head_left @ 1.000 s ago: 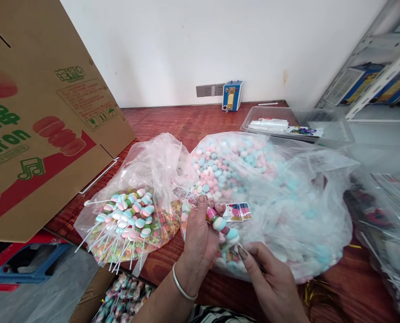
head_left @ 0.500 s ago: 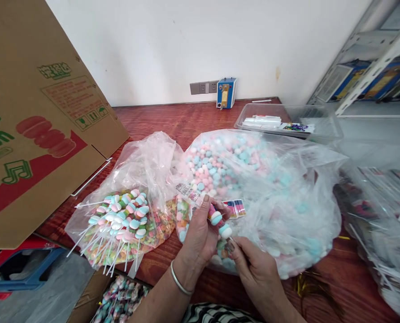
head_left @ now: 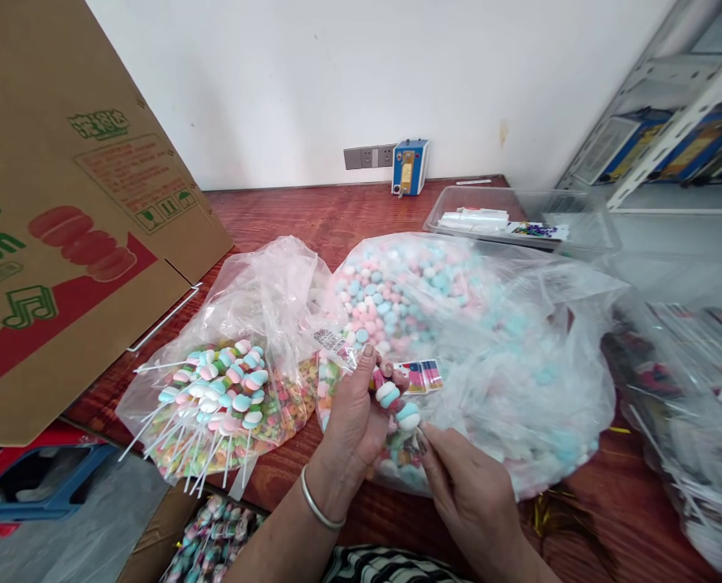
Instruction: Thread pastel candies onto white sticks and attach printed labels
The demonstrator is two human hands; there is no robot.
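Observation:
A marshmallow skewer (head_left: 408, 416) with blue, white and pink pieces is held low over the table's middle. My left hand (head_left: 356, 417), with a bangle at the wrist, is closed around its upper part and a printed clear wrapper (head_left: 332, 342). Fingers hide where the two meet. My right hand (head_left: 473, 490) pinches the skewer's lower end near the stick. Just beyond my left fingers lies a colourful printed strip (head_left: 422, 376); whether it joins the wrapper I cannot tell. Behind is a big clear bag of marshmallows (head_left: 391, 291).
At left, several finished skewers (head_left: 215, 389) lie on a bag of ring candies (head_left: 300, 393). A cardboard carton (head_left: 94, 243) stands beyond. A plastic tray (head_left: 585, 231) and blue device (head_left: 409, 168) are at the back. Below the edge sits a box of skewers (head_left: 209, 538).
The skewer and both hands have shifted very slightly, and the skewer has turned a little. My grips look the same. The surroundings have stayed put.

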